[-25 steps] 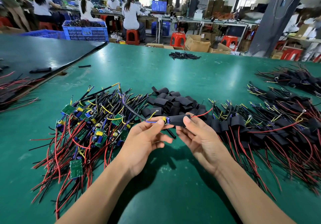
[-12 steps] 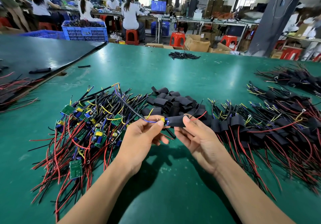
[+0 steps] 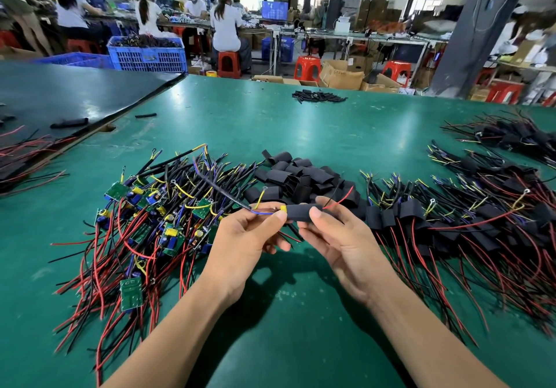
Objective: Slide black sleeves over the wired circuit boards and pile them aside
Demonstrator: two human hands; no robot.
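Observation:
Above the green table [image 3: 301, 134] I hold one wired circuit board with a black sleeve [image 3: 298, 211] over most of it. My left hand [image 3: 245, 243] pinches the board's exposed yellow end and its blue and yellow wires. My right hand [image 3: 340, 237] grips the sleeve, thumb on top; red and black wires stick out to the right. A heap of bare green boards [image 3: 156, 213] with red and black wires lies at the left. Loose black sleeves [image 3: 296, 177] are heaped behind my hands. Sleeved boards [image 3: 457, 222] are piled at the right.
A second pile of sleeved boards [image 3: 511, 134] lies at the far right. A small heap of black sleeves [image 3: 319, 96] sits near the far edge. A dark board [image 3: 75, 92] with wires overlaps the table's left. Seated workers, blue crates [image 3: 147, 53] and red stools stand beyond.
The sleeve has slid a little further left over the board, leaving less of its yellow end showing. Both hands have stayed in nearly the same place.

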